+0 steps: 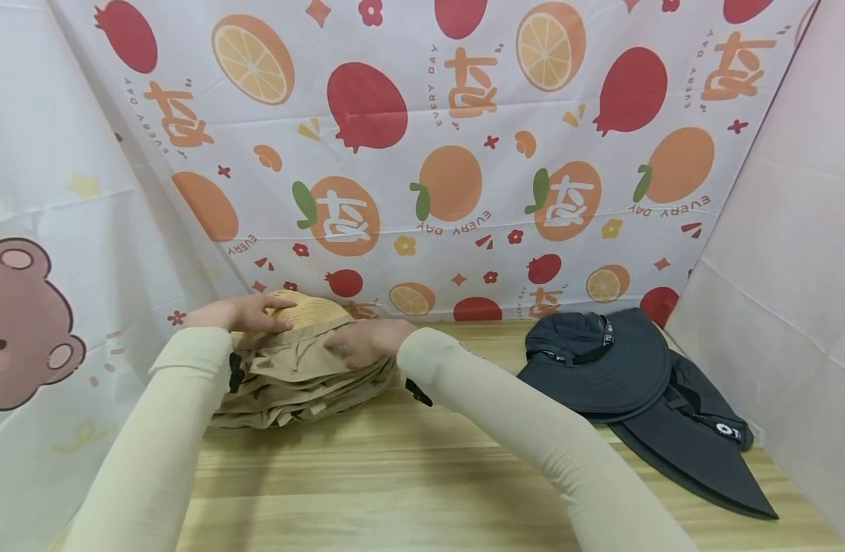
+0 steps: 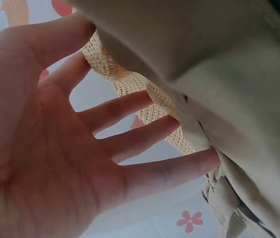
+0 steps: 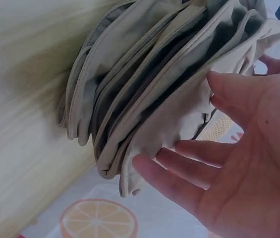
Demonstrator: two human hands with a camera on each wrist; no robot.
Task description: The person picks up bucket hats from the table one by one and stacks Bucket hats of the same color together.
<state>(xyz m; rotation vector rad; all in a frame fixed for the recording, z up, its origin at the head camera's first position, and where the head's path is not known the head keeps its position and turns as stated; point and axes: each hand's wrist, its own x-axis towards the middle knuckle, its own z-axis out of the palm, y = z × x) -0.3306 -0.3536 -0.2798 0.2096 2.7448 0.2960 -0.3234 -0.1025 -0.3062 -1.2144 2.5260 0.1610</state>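
Observation:
A stack of beige fabric hats (image 1: 305,391) with layered brims lies at the left of the table against the back cloth. Behind it, a yellow woven straw hat (image 1: 309,308) shows partly. My left hand (image 1: 239,313) is at the stack's left back edge; in the left wrist view its spread fingers (image 2: 144,173) reach the beige fabric and the straw weave. My right hand (image 1: 370,343) rests on the top beige hat's right side. The right wrist view shows its thumb and extended fingers (image 3: 172,183) touching the hat's fabric.
Two dark grey brimmed hats (image 1: 595,368) overlap at the right of the wooden table (image 1: 395,491). A fruit-printed cloth (image 1: 422,115) hangs behind, a bear-printed cloth (image 1: 22,322) at the left, and a plain white one (image 1: 788,268) at the right.

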